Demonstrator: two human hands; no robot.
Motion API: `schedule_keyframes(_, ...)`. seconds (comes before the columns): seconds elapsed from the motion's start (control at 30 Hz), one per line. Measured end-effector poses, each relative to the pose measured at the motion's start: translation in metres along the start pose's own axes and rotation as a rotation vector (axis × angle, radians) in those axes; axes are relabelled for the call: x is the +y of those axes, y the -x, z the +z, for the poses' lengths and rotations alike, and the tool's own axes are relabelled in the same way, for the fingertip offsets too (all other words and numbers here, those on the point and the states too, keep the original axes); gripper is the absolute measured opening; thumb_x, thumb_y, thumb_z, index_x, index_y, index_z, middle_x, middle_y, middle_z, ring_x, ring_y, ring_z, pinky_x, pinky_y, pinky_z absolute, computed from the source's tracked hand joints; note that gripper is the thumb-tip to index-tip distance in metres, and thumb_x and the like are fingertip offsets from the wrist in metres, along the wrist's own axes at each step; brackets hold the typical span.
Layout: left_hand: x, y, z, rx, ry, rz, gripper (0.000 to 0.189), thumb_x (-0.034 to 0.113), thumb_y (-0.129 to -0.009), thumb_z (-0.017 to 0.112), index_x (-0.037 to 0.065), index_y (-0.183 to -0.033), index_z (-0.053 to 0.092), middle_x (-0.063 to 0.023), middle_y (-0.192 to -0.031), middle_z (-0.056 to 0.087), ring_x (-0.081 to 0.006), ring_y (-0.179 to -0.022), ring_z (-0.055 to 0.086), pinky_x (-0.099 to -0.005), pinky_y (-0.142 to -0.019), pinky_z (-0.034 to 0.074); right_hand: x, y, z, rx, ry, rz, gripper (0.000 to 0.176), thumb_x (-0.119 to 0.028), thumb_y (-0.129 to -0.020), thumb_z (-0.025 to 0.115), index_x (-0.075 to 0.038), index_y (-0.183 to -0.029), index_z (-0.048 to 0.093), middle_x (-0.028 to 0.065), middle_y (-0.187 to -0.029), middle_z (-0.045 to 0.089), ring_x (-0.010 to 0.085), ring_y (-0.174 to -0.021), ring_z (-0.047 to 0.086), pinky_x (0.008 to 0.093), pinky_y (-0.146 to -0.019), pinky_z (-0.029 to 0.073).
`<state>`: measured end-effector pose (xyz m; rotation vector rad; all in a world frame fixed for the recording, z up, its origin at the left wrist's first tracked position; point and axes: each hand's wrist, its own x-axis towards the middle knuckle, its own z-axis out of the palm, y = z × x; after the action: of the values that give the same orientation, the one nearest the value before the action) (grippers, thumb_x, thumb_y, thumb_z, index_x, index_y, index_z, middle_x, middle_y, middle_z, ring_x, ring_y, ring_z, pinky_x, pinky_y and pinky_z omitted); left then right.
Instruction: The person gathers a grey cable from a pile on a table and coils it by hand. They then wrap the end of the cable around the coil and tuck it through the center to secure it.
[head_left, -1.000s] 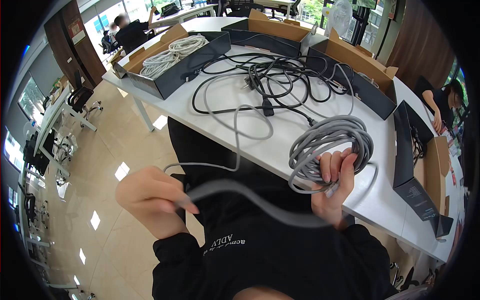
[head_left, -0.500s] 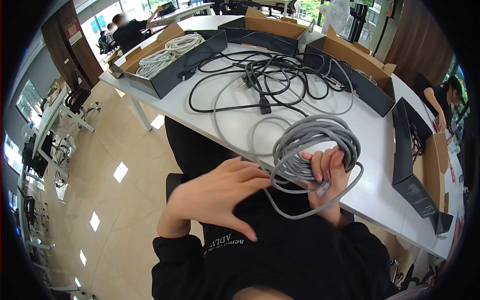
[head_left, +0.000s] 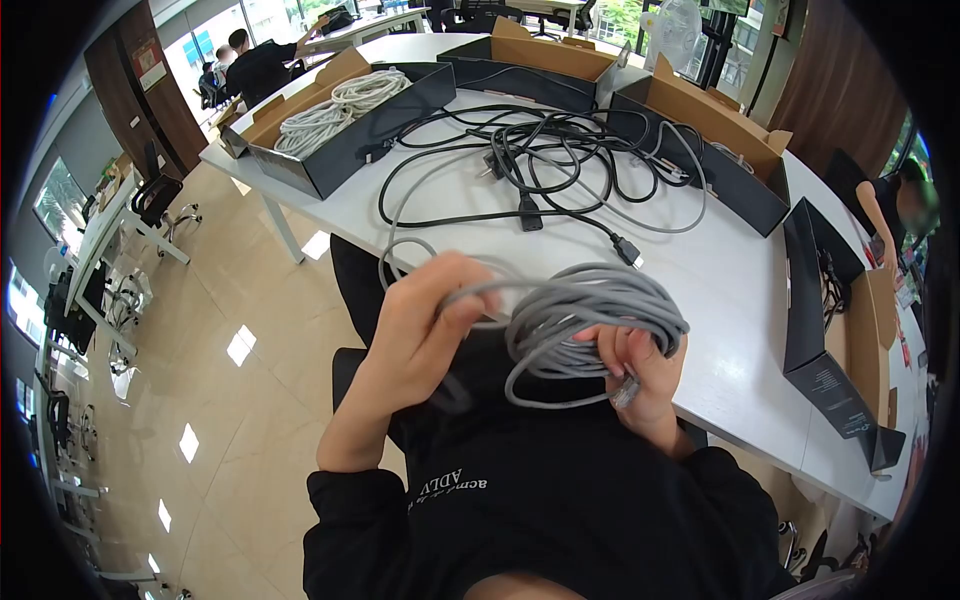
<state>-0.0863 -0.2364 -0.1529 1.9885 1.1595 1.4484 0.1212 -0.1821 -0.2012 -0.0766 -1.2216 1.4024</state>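
Observation:
A thick coil of grey cable (head_left: pixel 590 315) hangs over the table's near edge, with my right hand (head_left: pixel 645 375) closed round its right side. A clear plug (head_left: pixel 625 392) pokes out below those fingers. My left hand (head_left: pixel 430 325), slightly blurred, is left of the coil and pinches a strand of the same grey cable running from it. Loose grey cable loops up behind my left hand onto the table. Beyond the coil, black cables (head_left: pixel 530 180) lie tangled with some grey cable, with a black connector (head_left: pixel 627 250) at the near end.
On the white table (head_left: pixel 740 330), an open box (head_left: pixel 330 150) holds light grey cable coils at the left. Two open boxes (head_left: pixel 530 80) (head_left: pixel 700 165) stand behind the tangle. Another box (head_left: pixel 835 350) with black cable is at the right. People sit at far left and far right.
My left hand has risen and closed on the strand. The coil and my right hand have shifted left and slightly down, uncovering the black connector.

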Motion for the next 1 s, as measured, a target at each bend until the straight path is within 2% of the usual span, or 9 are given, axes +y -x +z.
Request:
schedule_keyframes(0.07,-0.008,-0.006,0.008,0.095,0.033,0.026,0.027,0.021,-0.092,0.041,0.002,-0.106,0.053,-0.0102,-0.092,0.055,-0.0128,-0.068,0.051,-0.0249,-0.061,0.042,-0.002,0.001,-0.001,-0.010,0.015,0.074,0.024,-0.020,-0.085,0.055,0.002,-0.087,0.045,0.0023,-0.056,0.041,0.0088,-0.048,0.042,0.0378,-0.075,0.050)
schedule_keyframes(0.2,-0.013,-0.005,0.019,-0.194,0.243,-0.055,0.037,0.023,-0.093,0.037,0.001,-0.122,0.043,-0.0157,-0.106,0.054,-0.0207,-0.091,0.055,-0.0276,-0.076,0.043,-0.002,-0.001,0.000,0.019,-0.091,0.018,0.024,-0.020,-0.086,0.054,0.002,-0.083,0.046,0.0015,-0.053,0.039,0.0088,-0.048,0.042,0.0377,-0.076,0.050)
schedule_keyframes(0.3,-0.018,-0.001,0.041,-0.210,0.455,0.027,0.044,0.026,-0.093,0.036,-0.004,-0.124,0.036,-0.0172,-0.106,0.053,-0.0250,-0.101,0.052,-0.0317,-0.085,0.039,-0.003,-0.001,0.002,0.045,-0.088,-0.001,0.027,-0.024,-0.088,0.051,0.001,-0.078,0.047,0.0003,-0.051,0.036,0.0086,-0.047,0.040,0.0377,-0.076,0.050)
schedule_keyframes(0.33,-0.022,0.001,0.044,-0.236,0.470,0.014,0.057,0.032,-0.088,0.048,-0.008,-0.124,0.030,-0.0187,-0.106,0.053,-0.0270,-0.105,0.050,-0.0336,-0.090,0.036,-0.003,-0.001,0.002,0.063,-0.085,-0.001,0.029,-0.025,-0.088,0.050,0.000,-0.076,0.047,-0.0001,-0.050,0.035,0.0087,-0.046,0.040,0.0378,-0.076,0.050)
schedule_keyframes(0.5,-0.016,0.003,0.061,-0.089,0.326,0.061,0.065,0.026,-0.074,0.069,-0.005,-0.120,0.036,-0.0154,-0.104,0.055,-0.0232,-0.104,0.051,-0.0327,-0.087,0.038,0.001,-0.001,-0.001,0.031,-0.053,-0.055,0.025,-0.030,-0.092,0.043,-0.007,-0.083,0.046,-0.0039,-0.052,0.030,0.0078,-0.047,0.033,0.0280,-0.064,0.041)
schedule_keyframes(0.7,-0.019,-0.002,0.063,-0.032,0.625,-0.073,0.040,0.011,-0.084,0.057,-0.002,-0.118,0.041,-0.0066,-0.102,0.057,-0.0119,-0.098,0.050,-0.0258,-0.085,0.038,0.002,-0.003,0.002,-0.056,0.098,0.014,0.027,-0.032,-0.091,0.045,-0.008,-0.078,0.044,-0.0022,-0.056,0.034,0.0112,-0.056,0.038,0.0312,-0.072,0.038)
schedule_keyframes(0.83,-0.037,0.003,0.069,-0.014,0.874,-0.046,0.029,0.008,-0.085,0.055,-0.002,-0.109,0.043,-0.0036,-0.094,0.054,-0.0073,-0.087,0.050,-0.0232,-0.080,0.040,-0.003,-0.001,0.008,0.014,0.138,0.149,0.026,-0.031,-0.085,0.054,-0.008,-0.077,0.047,0.0034,-0.070,0.044,0.0174,-0.079,0.046,0.0315,-0.078,0.037)
schedule_keyframes(0.87,-0.038,0.003,0.072,-0.010,0.898,-0.027,0.025,0.007,-0.085,0.055,-0.001,-0.106,0.043,-0.0031,-0.091,0.053,-0.0064,-0.083,0.050,-0.0224,-0.077,0.041,0.001,0.001,0.007,0.038,0.023,0.094,0.015,-0.014,-0.084,0.056,0.001,-0.084,0.054,0.0049,-0.078,0.052,0.0127,-0.078,0.049,0.0252,-0.068,0.038)
schedule_keyframes(1.0,-0.021,0.000,0.057,0.023,0.704,-0.085,0.023,0.005,-0.085,0.053,-0.001,-0.105,0.043,-0.0038,-0.086,0.054,-0.0075,-0.076,0.052,-0.0220,-0.069,0.042,-0.001,0.003,-0.003,-0.062,0.158,0.168,0.013,-0.008,-0.080,0.058,0.002,-0.089,0.055,0.0060,-0.086,0.055,0.0118,-0.085,0.051,0.0248,-0.077,0.039)
